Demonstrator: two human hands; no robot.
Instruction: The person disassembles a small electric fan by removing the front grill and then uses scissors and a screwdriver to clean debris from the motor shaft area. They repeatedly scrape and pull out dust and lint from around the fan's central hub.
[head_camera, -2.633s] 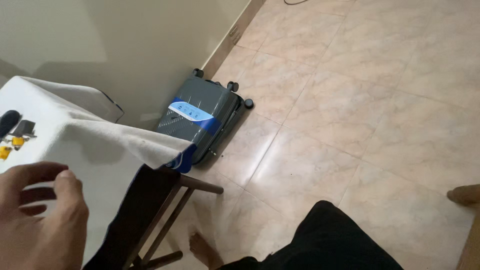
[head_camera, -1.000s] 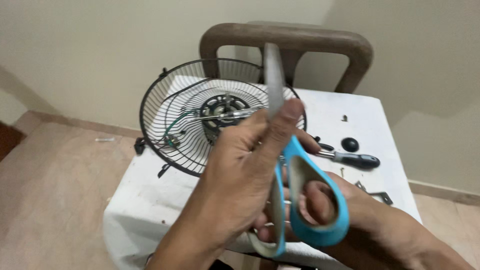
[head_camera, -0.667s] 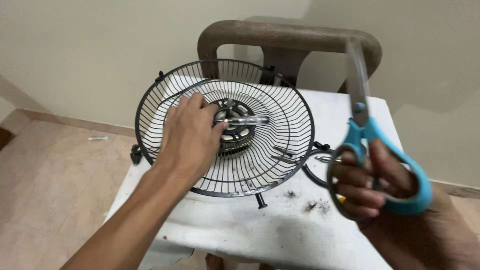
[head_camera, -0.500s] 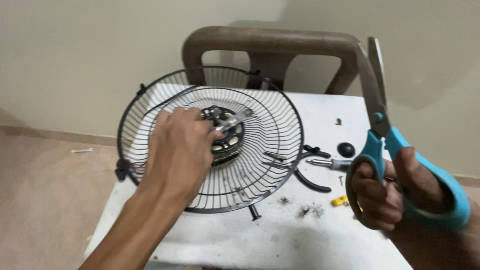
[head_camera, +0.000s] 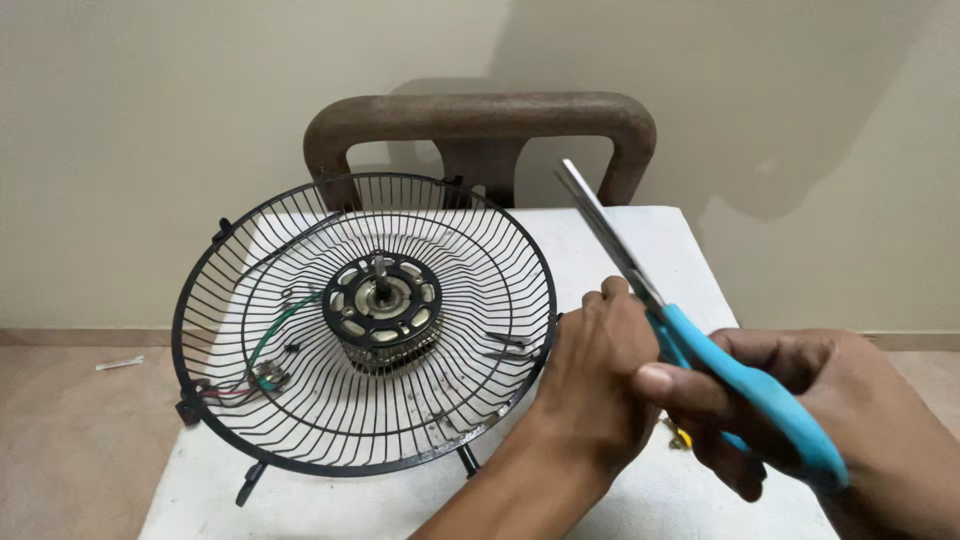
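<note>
The right hand (head_camera: 800, 420) grips blue-handled scissors (head_camera: 700, 350), their steel blades closed and angled up over the white-clothed worktop (head_camera: 640, 240). The left hand (head_camera: 595, 370), loosely curled, touches the blades beside a round black wire fan guard (head_camera: 300, 400) with a metal motor (head_camera: 382, 300) at its centre.

Blue-handled scissors (head_camera: 700, 350), blades shut, tilted up-left

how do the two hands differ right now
The right hand grips the blue-handled scissors by the handles; the left hand holds no handle and only touches them near the pivot. The left hand lies beside the fan guard's rim; the right is farther away. Both are bare.
</note>
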